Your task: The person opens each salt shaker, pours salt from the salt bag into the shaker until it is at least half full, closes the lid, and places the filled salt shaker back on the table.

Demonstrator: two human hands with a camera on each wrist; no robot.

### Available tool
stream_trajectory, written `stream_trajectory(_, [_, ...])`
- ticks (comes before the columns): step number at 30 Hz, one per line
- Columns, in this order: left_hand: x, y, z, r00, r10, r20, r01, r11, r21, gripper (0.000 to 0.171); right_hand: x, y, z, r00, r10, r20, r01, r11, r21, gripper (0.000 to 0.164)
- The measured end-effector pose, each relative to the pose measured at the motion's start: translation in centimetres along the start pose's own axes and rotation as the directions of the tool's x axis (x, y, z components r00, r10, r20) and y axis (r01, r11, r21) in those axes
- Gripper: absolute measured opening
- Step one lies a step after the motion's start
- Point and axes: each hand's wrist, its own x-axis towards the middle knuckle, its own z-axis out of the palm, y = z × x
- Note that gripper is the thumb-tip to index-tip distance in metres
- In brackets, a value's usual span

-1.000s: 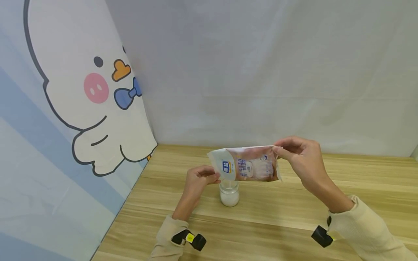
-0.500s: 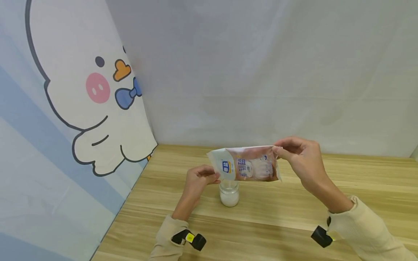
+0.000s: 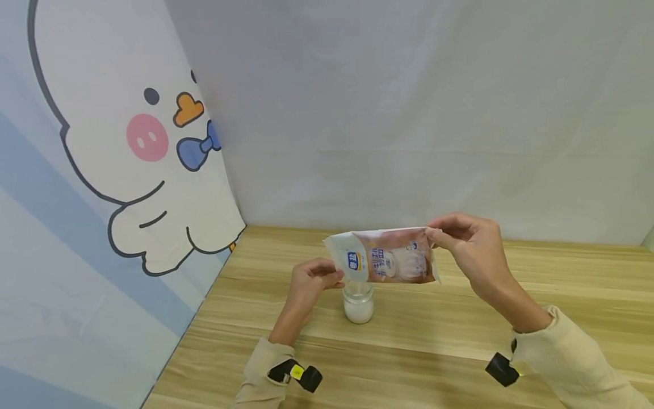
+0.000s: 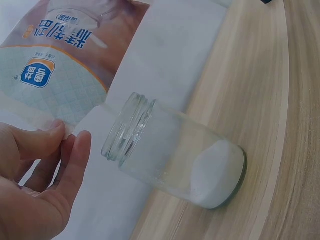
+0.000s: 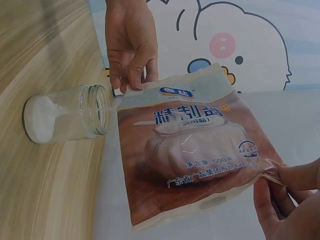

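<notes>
2 hands hold a salt bag (image 3: pixel 384 257) over an open glass jar (image 3: pixel 358 304) on the desk (image 3: pixel 460 341): left hand (image 3: pixel 309 281) pinching its lower corner, right hand (image 3: pixel 470 244) its raised end.

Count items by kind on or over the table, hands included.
Hands: 2, left hand and right hand
Salt bag: 1, held by both
Glass jar: 1, part filled with white grains
Total: 4
</notes>
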Motion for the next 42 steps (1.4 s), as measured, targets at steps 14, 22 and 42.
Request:
stream_trajectory(14, [0.12, -0.04, 0.02, 1.0, -0.003, 0.016, 0.004, 1.0, -0.003, 0.013, 0.22, 0.19, -0.19, 1.0, 0.007, 0.007, -0.007, 1.0, 0.003, 0.02])
stream_trajectory(22, [0.26, -0.12, 0.09, 1.0, 0.0, 0.015, 0.0, 1.0, -0.002, 0.012, 0.37, 0.37, -0.25, 1.0, -0.002, 0.011, 0.002, 1.0, 0.01, 0.019])
stream_trajectory(42, [0.32, -0.05, 0.45, 1.0, 0.006, 0.003, -0.006, 1.0, 0.016, 0.014, 0.67, 0.51, -0.43, 1.0, -0.006, 0.012, 0.006, 1.0, 0.027, 0.019])
